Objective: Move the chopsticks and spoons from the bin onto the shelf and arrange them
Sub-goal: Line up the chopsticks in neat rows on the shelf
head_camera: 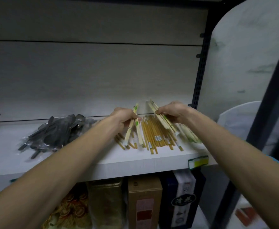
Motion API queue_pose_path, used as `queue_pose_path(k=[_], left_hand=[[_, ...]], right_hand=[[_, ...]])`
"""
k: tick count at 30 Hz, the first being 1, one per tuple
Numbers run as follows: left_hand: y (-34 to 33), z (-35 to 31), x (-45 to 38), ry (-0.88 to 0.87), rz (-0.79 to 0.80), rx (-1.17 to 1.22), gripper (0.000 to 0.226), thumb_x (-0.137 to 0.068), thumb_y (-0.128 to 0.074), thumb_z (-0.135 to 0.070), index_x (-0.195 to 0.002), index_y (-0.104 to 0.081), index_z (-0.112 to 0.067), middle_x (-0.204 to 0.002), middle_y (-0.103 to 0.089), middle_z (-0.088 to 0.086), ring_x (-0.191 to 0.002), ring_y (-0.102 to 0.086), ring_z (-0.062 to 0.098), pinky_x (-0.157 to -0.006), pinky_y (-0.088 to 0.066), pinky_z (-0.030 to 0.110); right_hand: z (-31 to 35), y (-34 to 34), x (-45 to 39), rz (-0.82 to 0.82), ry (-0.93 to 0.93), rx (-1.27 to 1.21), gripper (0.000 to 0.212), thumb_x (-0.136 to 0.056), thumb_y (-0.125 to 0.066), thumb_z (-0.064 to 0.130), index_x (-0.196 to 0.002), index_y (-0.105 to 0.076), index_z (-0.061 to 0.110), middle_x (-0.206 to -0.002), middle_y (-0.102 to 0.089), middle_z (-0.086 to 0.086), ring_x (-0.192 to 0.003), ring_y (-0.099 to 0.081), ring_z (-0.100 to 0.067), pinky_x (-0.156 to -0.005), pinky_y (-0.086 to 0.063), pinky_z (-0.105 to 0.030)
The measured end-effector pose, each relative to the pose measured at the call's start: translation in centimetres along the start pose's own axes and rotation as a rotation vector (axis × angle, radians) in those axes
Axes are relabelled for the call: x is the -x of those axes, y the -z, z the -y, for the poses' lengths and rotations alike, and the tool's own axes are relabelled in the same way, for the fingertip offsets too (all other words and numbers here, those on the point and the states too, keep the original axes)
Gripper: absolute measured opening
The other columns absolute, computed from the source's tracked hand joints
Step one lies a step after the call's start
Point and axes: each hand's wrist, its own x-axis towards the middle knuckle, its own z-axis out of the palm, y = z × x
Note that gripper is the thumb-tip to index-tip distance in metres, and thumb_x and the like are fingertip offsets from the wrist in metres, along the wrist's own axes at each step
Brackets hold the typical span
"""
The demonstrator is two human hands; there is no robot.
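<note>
On the white shelf (89,164) lies a row of yellow-brown chopsticks (153,136), pointing front to back. My left hand (124,117) grips a pale pair of wrapped chopsticks (132,128) with green marks, tilted over the row's left end. My right hand (173,112) holds a small bundle of pale chopsticks (160,118) slanted above the row's right side. More pale wrapped chopsticks (190,135) lie at the far right of the shelf. A heap of dark spoons (56,134) in clear wrapping sits on the shelf to the left.
A dark metal upright (200,66) bounds the shelf on the right. Boxes (143,202) stand on the lower shelf beneath. A green price tag (198,161) hangs on the shelf's front edge. A white bin (239,116) shows at the right behind the post.
</note>
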Motion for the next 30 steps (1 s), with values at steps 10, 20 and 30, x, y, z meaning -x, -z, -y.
queue_pose_path(k=[10,20,30], left_hand=[[-12.3,-0.7,-0.5,-0.010,0.096,0.015,0.023,-0.093,-0.043,0.018,-0.112,-0.051,0.009,-0.105,-0.065,0.031,-0.057,-0.070,0.025,-0.040,-0.056,0.031],[-15.6,0.9,-1.4,-0.082,-0.071,-0.362,0.034,-0.091,-0.055,-0.002,-0.124,-0.055,0.002,-0.107,-0.067,0.019,-0.089,-0.067,0.031,-0.075,-0.057,0.035],[-14.7,1.2,-1.3,-0.287,-0.099,-0.835,0.040,-0.092,-0.063,-0.017,-0.130,-0.051,-0.008,-0.118,-0.058,0.008,-0.105,-0.056,0.027,-0.086,-0.048,0.036]], right_hand=[[-7.2,8.3,-1.9,-0.290,-0.106,-0.010,0.017,-0.084,-0.076,0.013,-0.087,-0.062,0.004,-0.077,-0.065,-0.013,-0.064,-0.062,-0.024,-0.057,-0.051,-0.030],[-9.8,9.3,-2.9,-0.363,-0.155,0.226,0.018,-0.086,-0.068,0.017,-0.098,-0.063,0.004,-0.086,-0.064,-0.009,-0.079,-0.064,-0.025,-0.067,-0.050,-0.029],[-10.0,10.0,-3.7,-0.323,-0.137,0.280,0.015,-0.083,-0.071,0.017,-0.091,-0.067,0.005,-0.088,-0.070,-0.011,-0.083,-0.070,-0.028,-0.074,-0.058,-0.034]])
